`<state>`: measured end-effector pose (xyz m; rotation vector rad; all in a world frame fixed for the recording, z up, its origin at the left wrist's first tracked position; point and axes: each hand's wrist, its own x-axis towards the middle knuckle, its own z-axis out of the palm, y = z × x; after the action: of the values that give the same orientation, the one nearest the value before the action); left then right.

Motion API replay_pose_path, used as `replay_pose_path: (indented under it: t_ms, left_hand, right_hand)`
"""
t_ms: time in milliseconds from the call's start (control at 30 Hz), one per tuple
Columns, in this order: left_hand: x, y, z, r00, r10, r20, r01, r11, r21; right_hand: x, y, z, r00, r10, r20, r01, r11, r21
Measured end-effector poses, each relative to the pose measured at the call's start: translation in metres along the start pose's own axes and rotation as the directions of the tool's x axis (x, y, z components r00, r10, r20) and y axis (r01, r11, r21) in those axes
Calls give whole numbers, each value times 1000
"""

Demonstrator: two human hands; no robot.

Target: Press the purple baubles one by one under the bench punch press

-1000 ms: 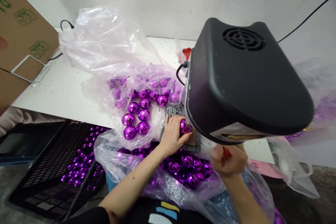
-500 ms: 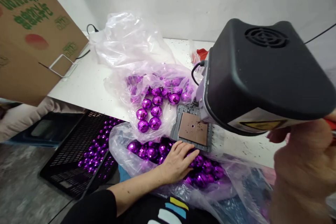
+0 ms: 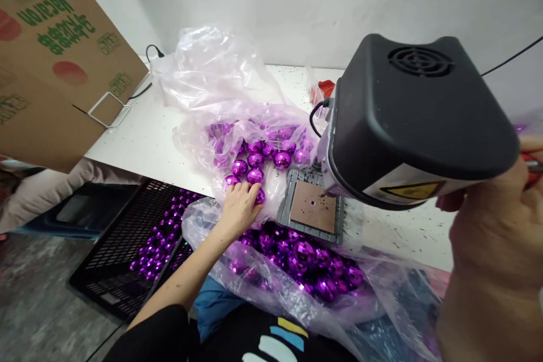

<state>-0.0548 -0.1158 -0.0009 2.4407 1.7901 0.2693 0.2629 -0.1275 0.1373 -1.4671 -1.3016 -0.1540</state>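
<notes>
My left hand (image 3: 240, 208) reaches into the clear plastic bag (image 3: 220, 90) on the white table and closes its fingers over a purple faceted ball (image 3: 259, 196) at the front of the pile (image 3: 263, 153). My right hand (image 3: 496, 249) is raised close to the camera at the right, gripping a red handle (image 3: 530, 164) beside the black machine (image 3: 416, 119). Under the machine's head lies a brown plate in a grey frame (image 3: 311, 210), with nothing on it. A second bag full of purple balls (image 3: 305, 263) hangs below the table edge over my lap.
A black slotted crate (image 3: 127, 243) holding more purple balls sits on the floor at the left. A cardboard box (image 3: 55, 51) stands at the table's left end with a wire handle and a black cable beside it. Dark specks litter the white table (image 3: 139, 141).
My left hand left the lap bag and moved up to the balls in the table bag. A second ago it held a ball on the plate; the plate is now bare.
</notes>
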Motion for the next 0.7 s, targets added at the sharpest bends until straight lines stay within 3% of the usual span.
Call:
replay_pose_path:
  t_ms: [100,167,267,333,500,700]
  left_hand:
    - [1,5,-15,988,-98,-119,56,946,-319]
    - [-1,14,-24,976,-164,-141,45,791,-610]
    - [-2,38,-18,997,-72,36,67,477,-876]
    - [3,57,-2,994,-5,113,106,384,-917]
    - [26,85,34,988,2,155,142,391,-910]
    - [40,90,39,992,39,122,90,465,-881]
  right_hand:
    - [8,-4,1,999,11,40,-13,998,53]
    - [12,-5,2,998,15,58,-18,998,66]
    - [17,-3,5,998,34,59,-38,997,73]
    - [20,-2,6,996,46,79,-51,997,61]
    - [24,-6,3,986,51,160,-60,997,50]
    - [25,-11,1,981,52,189,-68,995,77]
